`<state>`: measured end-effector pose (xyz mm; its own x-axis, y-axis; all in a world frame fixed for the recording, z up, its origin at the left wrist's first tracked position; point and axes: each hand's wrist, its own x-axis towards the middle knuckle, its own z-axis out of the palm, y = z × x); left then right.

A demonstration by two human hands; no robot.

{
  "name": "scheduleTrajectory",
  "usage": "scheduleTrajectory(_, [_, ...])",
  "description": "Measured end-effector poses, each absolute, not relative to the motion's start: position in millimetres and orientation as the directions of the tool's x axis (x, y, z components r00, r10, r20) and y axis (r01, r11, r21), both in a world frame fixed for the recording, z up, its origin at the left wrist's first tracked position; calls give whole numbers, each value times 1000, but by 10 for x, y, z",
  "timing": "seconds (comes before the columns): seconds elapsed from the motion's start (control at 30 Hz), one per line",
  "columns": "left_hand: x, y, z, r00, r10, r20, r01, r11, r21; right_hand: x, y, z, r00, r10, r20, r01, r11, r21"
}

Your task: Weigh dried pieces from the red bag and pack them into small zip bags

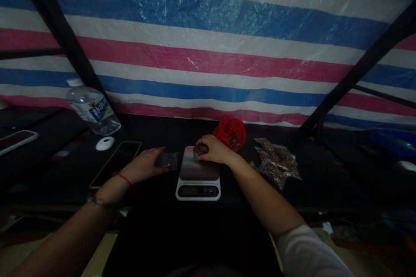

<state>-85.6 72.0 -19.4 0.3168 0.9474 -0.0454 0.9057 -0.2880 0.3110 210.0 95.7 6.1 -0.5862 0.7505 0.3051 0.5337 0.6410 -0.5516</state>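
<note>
A white kitchen scale [199, 173] with a metallic plate sits in front of me on the dark table. Over the plate's upper part, my right hand [212, 149] is closed around a small portion of brown dried pieces [200, 150]; whether a clear container surrounds them is too dim to tell. Left of the scale, my left hand [146, 165] rests low with thumb and fingers apart around a clear plastic bag [170, 161]. Behind my right wrist stands an open red bag [231, 132] with brown pieces inside.
Several filled clear bags [277, 160] lie in a pile at the right. A phone [117, 162], a white oval object [105, 143] and a large water bottle [94, 110] are at the left. Dark slanted posts [61, 30] flank a striped plastic sheet [208, 52] behind the table.
</note>
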Motion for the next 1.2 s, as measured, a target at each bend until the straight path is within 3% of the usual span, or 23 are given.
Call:
scheduleTrajectory(0.1, [-863,726,-153,314,949,26,878,-300,372,2160,946,-10,-561,744,362,524,658,-541])
scheduleTrajectory(0.3, [-633,895,4,159,899,408,820,-351,452,2335,1030,-18,-418,753,507,533,656,-535])
scheduleTrajectory(0.47, [-231,1292,225,160,784,600,764,-483,428,2508,1216,37,-530,658,535,530,750,-396])
scheduleTrajectory(0.53, [-77,1487,267,167,735,658,734,-538,415,2531,1272,78,-504,679,535,563,727,-392])
scheduleTrajectory(0.63, [81,1712,242,204,693,692,687,-604,403,2488,1317,140,-398,752,526,617,643,-453])
scheduleTrajectory(0.8, [113,1752,63,221,699,680,689,-605,399,2338,1293,120,-256,783,567,522,606,-600])
scheduleTrajectory(0.93, [43,1669,-25,272,732,625,723,-584,369,2342,1196,27,-246,746,619,532,638,-557])
scheduleTrajectory(1.2, [-8,1693,-133,192,764,616,755,-516,404,2448,1161,-100,-233,758,608,620,598,-508])
